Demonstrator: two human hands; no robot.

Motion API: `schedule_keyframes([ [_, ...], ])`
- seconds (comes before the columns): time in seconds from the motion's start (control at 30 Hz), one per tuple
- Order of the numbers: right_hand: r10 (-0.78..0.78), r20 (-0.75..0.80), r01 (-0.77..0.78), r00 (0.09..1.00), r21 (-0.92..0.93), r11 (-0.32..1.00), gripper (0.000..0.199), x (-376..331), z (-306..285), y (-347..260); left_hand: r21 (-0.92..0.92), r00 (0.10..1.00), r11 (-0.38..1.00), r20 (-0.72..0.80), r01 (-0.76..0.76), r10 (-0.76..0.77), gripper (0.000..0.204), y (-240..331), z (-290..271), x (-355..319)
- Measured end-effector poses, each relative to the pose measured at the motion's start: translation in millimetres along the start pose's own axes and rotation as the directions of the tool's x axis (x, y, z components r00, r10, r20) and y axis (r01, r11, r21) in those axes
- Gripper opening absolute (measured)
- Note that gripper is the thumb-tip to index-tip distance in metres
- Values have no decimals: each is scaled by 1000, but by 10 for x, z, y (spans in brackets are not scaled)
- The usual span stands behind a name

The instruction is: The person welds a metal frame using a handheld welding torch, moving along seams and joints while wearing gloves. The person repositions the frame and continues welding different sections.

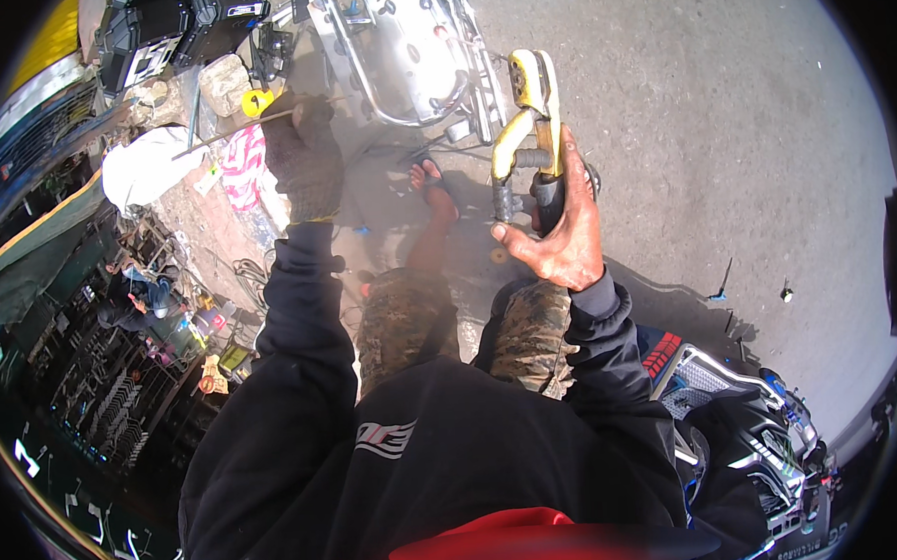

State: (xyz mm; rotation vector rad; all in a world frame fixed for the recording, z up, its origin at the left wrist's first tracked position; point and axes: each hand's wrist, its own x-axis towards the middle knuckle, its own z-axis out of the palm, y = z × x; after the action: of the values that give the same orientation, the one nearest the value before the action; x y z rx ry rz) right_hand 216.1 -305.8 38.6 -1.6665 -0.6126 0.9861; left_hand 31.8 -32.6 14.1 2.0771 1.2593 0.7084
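Right hand (563, 230), bare, is wrapping its fingers round the dark grip of a yellow electrode holder (528, 126), keeping it raised, jaws-end forward, likely clear of the body. Left hand (306, 158), gloved, is pinching a thin welding rod (230, 132) that is running out leftward over the rubble. Chrome motorcycle frame (408, 47) is lying just ahead. Black cases with white labels (172, 30) are sitting top left.
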Motion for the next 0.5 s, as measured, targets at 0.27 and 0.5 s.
schedule_keyframes([
  [0.27,-63,-54,61,997,-28,998,120,39,34,15,53,1000,999,-8,12,-12,32,13,-5,0],
  [0.5,27,10,-28,1000,155,988,120,69,-7,40,63,999,997,-5,34,-33,31,48,-6,9],
])
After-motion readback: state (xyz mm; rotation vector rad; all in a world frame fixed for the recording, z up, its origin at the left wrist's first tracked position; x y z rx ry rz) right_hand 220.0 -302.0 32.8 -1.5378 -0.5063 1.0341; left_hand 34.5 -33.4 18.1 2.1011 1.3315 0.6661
